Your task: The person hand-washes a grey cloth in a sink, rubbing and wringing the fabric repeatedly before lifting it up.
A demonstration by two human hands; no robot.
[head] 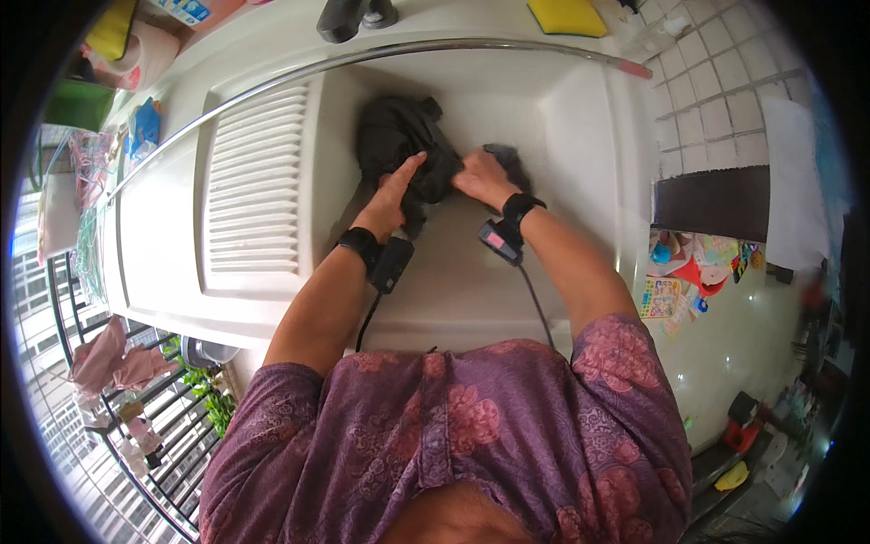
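Note:
A bunched black cloth garment lies in the white sink basin. My left hand is at its near left side, the thumb laid over the fabric and the other fingers mostly hidden. My right hand is closed like a fist on the cloth's right edge. Past the right knuckles, more dark fabric shows; whether it joins the main bundle is hidden. Each wrist wears a black strap with a small cabled device, the left one and the right one.
A ribbed washboard is moulded left of the basin. Across the back runs a metal rod, with a dark faucet and a yellow-green sponge behind it. Bottles and bags crowd the far left. A tiled wall rises on the right.

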